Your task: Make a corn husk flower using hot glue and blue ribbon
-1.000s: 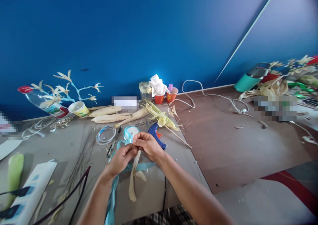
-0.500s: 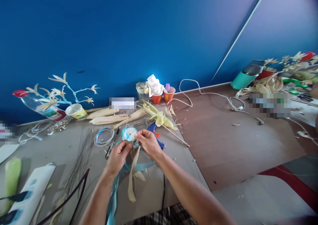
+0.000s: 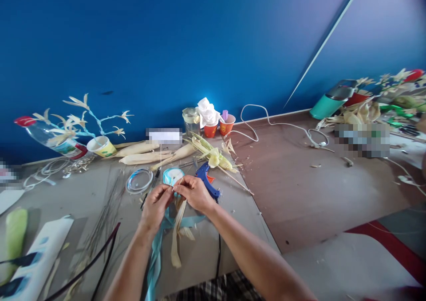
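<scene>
My left hand (image 3: 155,205) and my right hand (image 3: 194,193) meet over the grey table, both pinched closed on the top of a pale dried corn husk strip (image 3: 176,243) that hangs down toward me. A thin pale strand (image 3: 160,163) rises straight up from my left fingers. A light blue ribbon (image 3: 155,256) trails under my left wrist, and its spool (image 3: 173,175) lies just beyond my fingers. A blue glue gun (image 3: 207,181) lies right behind my right hand.
Corn husks (image 3: 140,154) and a husk bundle (image 3: 213,154) lie farther back, with orange cups (image 3: 219,127), a jar (image 3: 191,119) and a bottle holding a husk-flower branch (image 3: 53,137). A wire coil (image 3: 139,180), thin sticks (image 3: 106,212), black cable (image 3: 100,256) and white cable (image 3: 282,126) are around. A teal flask (image 3: 328,103) is far right.
My hands have drawn slightly closer together on the husk, and a thin strand now stands up from my left fingers. The view has shifted a little.
</scene>
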Motion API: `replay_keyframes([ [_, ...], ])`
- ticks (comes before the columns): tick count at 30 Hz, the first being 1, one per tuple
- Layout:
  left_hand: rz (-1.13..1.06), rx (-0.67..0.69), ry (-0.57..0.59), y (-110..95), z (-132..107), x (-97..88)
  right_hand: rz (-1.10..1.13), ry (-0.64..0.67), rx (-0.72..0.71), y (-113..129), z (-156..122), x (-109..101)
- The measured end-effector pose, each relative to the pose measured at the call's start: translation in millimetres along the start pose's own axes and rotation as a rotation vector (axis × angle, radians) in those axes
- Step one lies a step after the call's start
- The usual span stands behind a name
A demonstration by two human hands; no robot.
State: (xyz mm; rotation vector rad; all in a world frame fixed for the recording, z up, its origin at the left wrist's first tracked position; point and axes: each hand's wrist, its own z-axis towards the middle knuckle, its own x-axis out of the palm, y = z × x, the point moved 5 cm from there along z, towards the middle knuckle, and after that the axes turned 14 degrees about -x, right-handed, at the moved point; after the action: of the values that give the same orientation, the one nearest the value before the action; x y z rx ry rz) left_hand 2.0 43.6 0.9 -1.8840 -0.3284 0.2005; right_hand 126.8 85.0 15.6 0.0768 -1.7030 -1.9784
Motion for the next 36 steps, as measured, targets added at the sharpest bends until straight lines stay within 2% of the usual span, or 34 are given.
replay_keyframes([
  [4, -0.214, -0.094, 0.085, 1.0, -0.2, 4.5, 0.006, 0.056, 0.002, 0.6, -0.6, 2.5],
  [9, -0.368, -0.109, 0.074, -6.8, -1.3, 3.4, -0.003, 0.097, 0.034, 1.3, -3.0, 5.6],
  [16, -0.264, -0.066, 0.008, -8.3, -3.9, 0.8, -0.062, 0.052, 0.003, -3.4, -0.9, 0.0],
  [22, -0.251, -0.01, 0.049, -8.4, -5.5, 1.0, 0.106, -0.042, 0.096, -11.3, 1.0, -3.4],
  [27, -0.246, 0.03, 0.066, -7.2, -4.7, -0.8, 0.208, -0.072, 0.124, -7.3, 0.8, -2.4],
  [31, -0.24, 0.008, 0.07, -6.0, -3.4, -0.3, 0.222, -0.058, 0.101, -5.1, 1.1, -1.0],
  [36, -0.253, -0.098, 0.107, -5.6, -3.1, 3.8, 0.163, -0.058, 0.033, -7.7, 2.1, -2.1],
])
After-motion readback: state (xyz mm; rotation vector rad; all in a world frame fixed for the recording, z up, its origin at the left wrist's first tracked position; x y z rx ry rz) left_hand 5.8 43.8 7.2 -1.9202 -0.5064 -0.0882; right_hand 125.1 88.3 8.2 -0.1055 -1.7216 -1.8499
